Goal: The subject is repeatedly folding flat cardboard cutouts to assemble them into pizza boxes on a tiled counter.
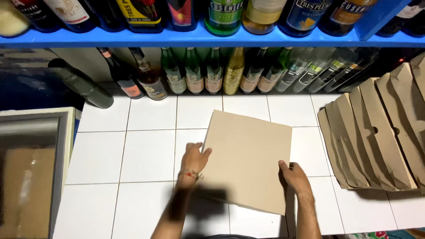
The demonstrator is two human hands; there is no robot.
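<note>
Head view: both hands grip a flat cardboard sheet [246,161] on the white tiled tabletop [146,155], left hand [193,160] and right hand [294,177] fingers clamped on its edges. Bottles [212,75] line the back; fanned cardboard blanks [376,141] lie just right.

A bar or liquor shop: bottles [212,75] crowd blue shelves [177,40] over white tiles [146,155].

White tiled counter [146,155], flat cardboard sheet [248,159] (slightly askew), stacked folded boxes [376,141], bottles [212,73] along the back

Matt tan cardboard sheet [248,161], glossy white ceramic tiles [150,155], shiny glass bottles [195,75]
</note>
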